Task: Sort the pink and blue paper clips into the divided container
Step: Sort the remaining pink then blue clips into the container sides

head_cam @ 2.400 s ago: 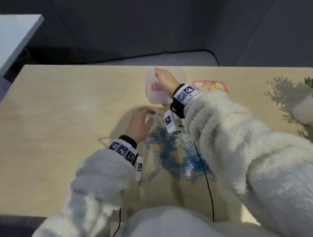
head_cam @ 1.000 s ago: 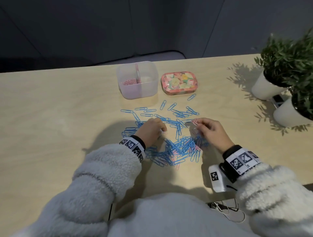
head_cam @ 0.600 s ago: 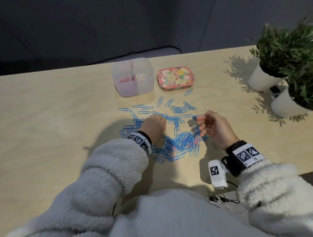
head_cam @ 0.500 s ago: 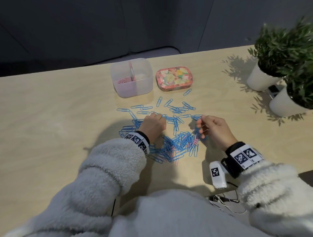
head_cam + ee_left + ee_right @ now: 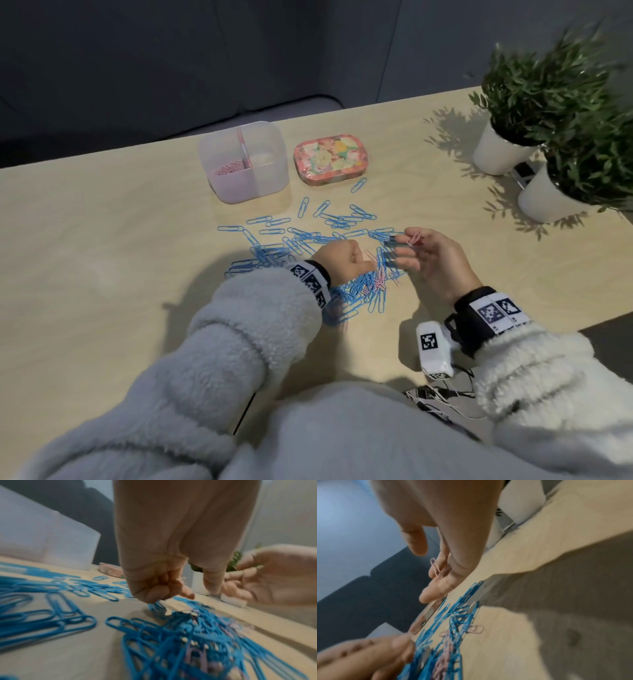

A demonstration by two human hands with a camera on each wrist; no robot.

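A clear divided container stands at the back, with pink clips in its left compartment. Blue paper clips lie scattered and heaped on the table before it, a few pink ones mixed in. My right hand hovers above the pile's right side and pinches a pink paper clip at its fingertips. My left hand rests on the heap as a curled fist; what it may hold is hidden.
A flowered tin sits right of the container. Two potted plants in white pots stand at the far right. The table's near edge runs under my right sleeve, with loose cables below it.
My right hand came back from the container to the pile, picked out a pink clip and lifted it slightly. The left hand stayed curled on the heap.
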